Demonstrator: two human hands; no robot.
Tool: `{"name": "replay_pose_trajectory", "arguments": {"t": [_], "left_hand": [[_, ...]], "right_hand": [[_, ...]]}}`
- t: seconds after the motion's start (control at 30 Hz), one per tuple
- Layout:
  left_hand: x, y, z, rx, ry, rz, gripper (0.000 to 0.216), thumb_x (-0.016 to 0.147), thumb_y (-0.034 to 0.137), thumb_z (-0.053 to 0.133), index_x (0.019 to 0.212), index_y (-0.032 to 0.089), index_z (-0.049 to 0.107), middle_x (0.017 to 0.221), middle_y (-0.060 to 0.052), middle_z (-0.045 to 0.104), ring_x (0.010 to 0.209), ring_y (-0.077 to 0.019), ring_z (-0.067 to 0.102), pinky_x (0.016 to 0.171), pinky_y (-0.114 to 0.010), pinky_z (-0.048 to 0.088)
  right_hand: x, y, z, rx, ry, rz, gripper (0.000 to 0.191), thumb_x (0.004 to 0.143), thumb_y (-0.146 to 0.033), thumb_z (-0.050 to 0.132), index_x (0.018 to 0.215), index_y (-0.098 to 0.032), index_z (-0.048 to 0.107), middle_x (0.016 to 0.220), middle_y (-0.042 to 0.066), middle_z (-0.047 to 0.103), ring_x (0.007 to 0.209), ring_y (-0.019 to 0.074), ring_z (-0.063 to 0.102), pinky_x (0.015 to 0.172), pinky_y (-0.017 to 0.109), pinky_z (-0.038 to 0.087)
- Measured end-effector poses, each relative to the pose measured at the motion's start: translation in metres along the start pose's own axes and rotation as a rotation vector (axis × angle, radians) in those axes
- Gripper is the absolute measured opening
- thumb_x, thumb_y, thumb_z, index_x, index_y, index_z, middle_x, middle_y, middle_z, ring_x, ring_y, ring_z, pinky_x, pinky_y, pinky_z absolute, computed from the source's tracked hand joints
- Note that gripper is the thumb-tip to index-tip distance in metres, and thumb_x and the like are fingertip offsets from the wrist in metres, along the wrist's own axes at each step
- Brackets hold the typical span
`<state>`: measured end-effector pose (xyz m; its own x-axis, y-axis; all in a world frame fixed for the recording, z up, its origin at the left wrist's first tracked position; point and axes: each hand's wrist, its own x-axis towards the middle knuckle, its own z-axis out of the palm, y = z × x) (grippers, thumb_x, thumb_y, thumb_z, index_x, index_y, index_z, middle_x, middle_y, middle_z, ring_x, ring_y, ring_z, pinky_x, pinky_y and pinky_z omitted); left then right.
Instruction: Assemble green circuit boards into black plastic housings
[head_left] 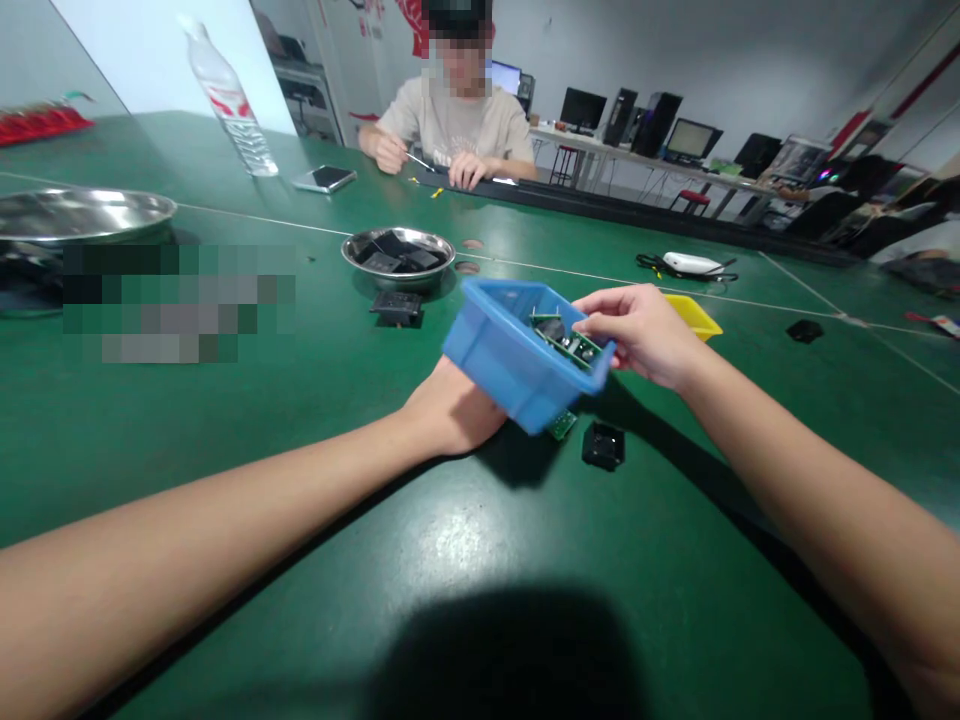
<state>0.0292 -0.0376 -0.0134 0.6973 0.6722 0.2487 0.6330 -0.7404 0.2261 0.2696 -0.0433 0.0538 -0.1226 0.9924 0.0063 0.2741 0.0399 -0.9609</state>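
Here, the left hand (450,410) supports the blue bin (502,355) from below and behind. Its fingers are hidden by the bin wall, so I cannot tell how tightly they close, but the bin rests on this hand, lifted off the table (465,540) and tilted toward the right. The right hand (645,335) is closed in a pinch on the bin's right corner, thumb outside and fingers over the rim, just touching the circuit boards (570,343) inside. I cannot tell whether it also holds one board.

In my judgement, the work goes well if the left hand carries the weight and the tilt stays gentle, because the boards lie near the low corner and could slide out together. The right fingers should touch the board edges, not the parts on them.

Under the bin, one green board (561,424) lies on the table, and a small black part (603,445) is just beside it. Farther away stand a metal bowl (360,250) with black parts, a yellow tray (697,315) behind the right hand, and a water bottle (229,100).

No writing can be read: the bottle's label is red but too small, and the boards show no legible marks.
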Motion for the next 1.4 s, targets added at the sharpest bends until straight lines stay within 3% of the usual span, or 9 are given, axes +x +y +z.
{"name": "replay_pose_trajectory", "arguments": {"t": [0.2, 0.47, 0.57, 0.77, 0.9, 1.0, 1.13, 1.27, 1.4], "left_hand": [[0.0, 0.007, 0.002, 0.091, -0.046, -0.108, 0.048, 0.103, 0.038, 0.043, 0.144, 0.016, 0.057, 0.145, -0.018, 0.057, 0.133, -0.0348, 0.056, 0.111, -0.055, 0.047], [0.0, 0.009, -0.001, 0.081, -0.052, -0.106, 0.048, 0.104, 0.037, 0.042, 0.145, 0.016, 0.056, 0.147, -0.018, 0.056, 0.136, -0.0342, 0.054, 0.112, -0.054, 0.047], [0.0, 0.009, -0.001, 0.076, -0.053, -0.107, 0.048, 0.104, 0.036, 0.043, 0.145, 0.015, 0.056, 0.147, -0.018, 0.056, 0.136, -0.0345, 0.054, 0.112, -0.054, 0.047], [0.001, 0.007, 0.001, 0.081, -0.051, -0.119, 0.048, 0.104, 0.035, 0.045, 0.146, 0.015, 0.056, 0.148, -0.018, 0.055, 0.135, -0.0351, 0.054, 0.112, -0.056, 0.046], [0.001, 0.007, 0.002, 0.076, -0.052, -0.115, 0.048, 0.104, 0.035, 0.045, 0.145, 0.015, 0.057, 0.148, -0.019, 0.056, 0.135, -0.0359, 0.054, 0.112, -0.057, 0.046], [0.001, 0.007, 0.002, 0.074, -0.051, -0.114, 0.048, 0.103, 0.034, 0.045, 0.145, 0.015, 0.057, 0.148, -0.019, 0.055, 0.135, -0.0363, 0.054, 0.112, -0.057, 0.046], [0.001, 0.006, 0.002, 0.059, -0.043, -0.11, 0.047, 0.103, 0.034, 0.045, 0.143, 0.014, 0.057, 0.146, -0.02, 0.056, 0.136, -0.0368, 0.053, 0.112, -0.059, 0.046], [0.001, 0.005, 0.003, -0.011, -0.01, -0.123, 0.045, 0.099, 0.034, 0.05, 0.139, 0.013, 0.057, 0.14, -0.019, 0.058, 0.13, -0.0364, 0.057, 0.11, -0.06, 0.047], [0.001, 0.003, 0.003, -0.228, 0.08, -0.123, 0.048, 0.095, 0.035, 0.056, 0.138, 0.014, 0.051, 0.137, -0.018, 0.061, 0.127, -0.0339, 0.061, 0.111, -0.057, 0.048]], "right_hand": [[0.051, 0.013, 0.006, -0.015, 0.359, 0.136, 0.013, 0.083, -0.002, 0.062, 0.078, -0.013, 0.065, 0.054, 0.0, 0.061, 0.04, 0.0076, 0.055, 0.036, 0.015, 0.039], [0.092, 0.036, -0.004, -0.095, 0.488, 0.141, 0.053, 0.09, -0.002, 0.057, 0.142, -0.006, 0.048, 0.066, -0.001, 0.065, 0.053, 0.0151, 0.069, 0.056, 0.027, 0.061], [0.082, 0.035, -0.009, -0.117, 0.444, 0.086, 0.049, 0.09, -0.005, 0.053, 0.14, -0.007, 0.052, 0.076, 0.004, 0.069, 0.065, 0.017, 0.074, 0.069, 0.031, 0.063], [0.024, 0.046, -0.031, -0.802, 0.496, -0.235, 0.03, 0.083, -0.018, 0.062, 0.111, -0.015, 0.073, 0.092, 0.01, 0.074, 0.086, 0.0262, 0.071, 0.092, 0.045, 0.056], [-0.01, 0.074, -0.06, -1.062, 0.628, -0.159, 0.038, 0.087, -0.033, 0.064, 0.118, -0.015, 0.075, 0.116, 0.019, 0.068, 0.105, 0.0358, 0.067, 0.092, 0.052, 0.054], [-0.018, 0.096, -0.081, -1.094, 0.598, -0.051, 0.049, 0.086, -0.046, 0.067, 0.125, -0.017, 0.072, 0.121, 0.019, 0.064, 0.102, 0.0366, 0.067, 0.089, 0.054, 0.055], [-0.009, 0.111, -0.093, -0.962, 0.664, -0.14, 0.039, 0.077, -0.045, 0.076, 0.102, -0.015, 0.074, 0.105, 0.015, 0.064, 0.089, 0.0306, 0.065, 0.089, 0.053, 0.056], [-0.007, 0.107, -0.086, -0.865, 0.761, -0.385, 0.032, 0.077, -0.044, 0.078, 0.094, -0.018, 0.072, 0.101, 0.012, 0.061, 0.092, 0.03, 0.064, 0.086, 0.05, 0.058], [-0.017, 0.097, -0.064, -0.855, 0.637, -0.711, 0.018, 0.086, -0.036, 0.073, 0.097, -0.022, 0.072, 0.103, 0.01, 0.061, 0.097, 0.0279, 0.066, 0.086, 0.046, 0.059]]}}
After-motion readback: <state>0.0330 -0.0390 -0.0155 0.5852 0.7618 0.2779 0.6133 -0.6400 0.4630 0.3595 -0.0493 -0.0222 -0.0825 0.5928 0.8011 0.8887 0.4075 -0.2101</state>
